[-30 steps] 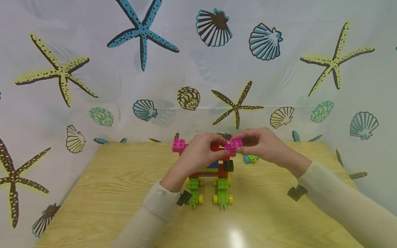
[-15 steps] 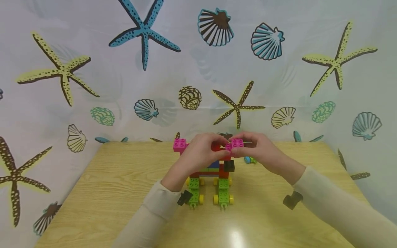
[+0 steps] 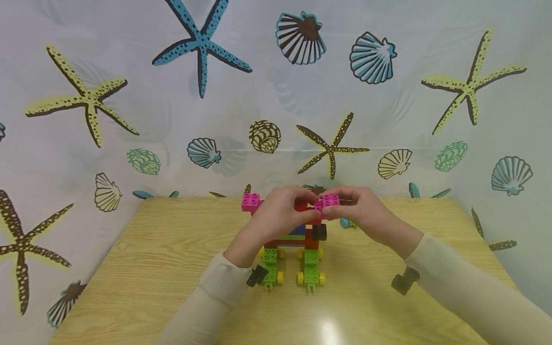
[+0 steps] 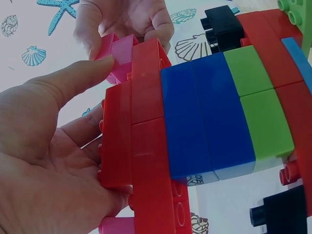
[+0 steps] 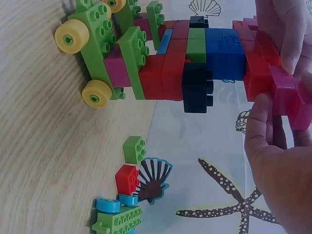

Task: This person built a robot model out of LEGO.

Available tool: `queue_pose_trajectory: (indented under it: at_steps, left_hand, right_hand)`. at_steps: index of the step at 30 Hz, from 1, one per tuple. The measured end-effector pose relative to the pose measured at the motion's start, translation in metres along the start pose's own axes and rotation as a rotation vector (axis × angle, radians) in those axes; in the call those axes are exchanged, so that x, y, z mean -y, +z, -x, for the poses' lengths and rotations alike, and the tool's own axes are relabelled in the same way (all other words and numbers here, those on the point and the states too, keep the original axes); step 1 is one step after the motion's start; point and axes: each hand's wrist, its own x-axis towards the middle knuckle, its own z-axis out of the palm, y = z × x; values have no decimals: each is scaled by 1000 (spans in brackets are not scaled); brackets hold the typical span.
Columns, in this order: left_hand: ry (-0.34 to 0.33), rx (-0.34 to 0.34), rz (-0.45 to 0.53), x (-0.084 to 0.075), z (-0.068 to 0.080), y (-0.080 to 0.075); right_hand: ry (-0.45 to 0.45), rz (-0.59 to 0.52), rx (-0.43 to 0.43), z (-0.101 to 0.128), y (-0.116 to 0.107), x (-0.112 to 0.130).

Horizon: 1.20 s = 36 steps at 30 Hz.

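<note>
A brick-built toy model stands on green wheeled bases (image 3: pixel 311 273), its body of red, green and blue bricks (image 4: pixel 204 112) rising to a red top row (image 4: pixel 148 87). Pink bricks (image 3: pixel 331 200) sit at the right end of that row; another pink brick (image 3: pixel 250 201) is at the left end. My left hand (image 3: pixel 280 211) grips the top, its thumb against the pink at the right end and its fingers behind the red row. My right hand (image 3: pixel 366 211) pinches the outer pink brick (image 5: pixel 301 105) between thumb and fingers. Hands partly hide the top row.
Black bricks (image 3: pixel 319 232) jut from the model's side. Behind my right hand on the wooden table (image 3: pixel 172 239) lie a loose green brick (image 5: pixel 133 149), a red brick (image 5: pixel 126 179) and a green wheeled base with blue wheels (image 5: pixel 119 219). A patterned cloth (image 3: pixel 241 96) hangs behind.
My right hand has shifted slightly left and lower, and its thumb now lies across the front of the outer pink brick. My left hand has kept its hold in place.
</note>
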Motion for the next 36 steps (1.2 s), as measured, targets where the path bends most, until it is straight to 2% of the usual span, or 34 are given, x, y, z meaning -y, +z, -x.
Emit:
queue_pose_trajectory:
  at_steps: [5,8,13,16,18,20,23,26,30,36]
  left_hand:
    - [5,-9,11,0,2,-1]
    - [51,-43,41,0,9,-7]
    - [256,-185,95,10,25,-26]
    - [304,-302,120,30,34,-40]
    - [270,-351,159,48,39,-48]
    - [205,-358,218,66,44,-54]
    - [109,-304,322,91,49,-56]
    - [24,-226,404,108,54,-53]
    - [-23,-178,484,118,57,-46]
    - [-17,-193,551,121,58,-43]
  right_hand:
    - [12,-7,-2,1,0,0]
    - [18,-15,6,2,0,0]
    - [28,-8,12,2,1,1]
    - [33,-3,15,2,0,1]
    - [32,-5,22,2,0,1]
    - [29,-4,28,2,-1,1]
    - [32,1,32,2,-2,1]
    - [34,4,34,2,-3,2]
    - [36,4,43,2,-3,2]
    - [48,4,43,3,-2,3]
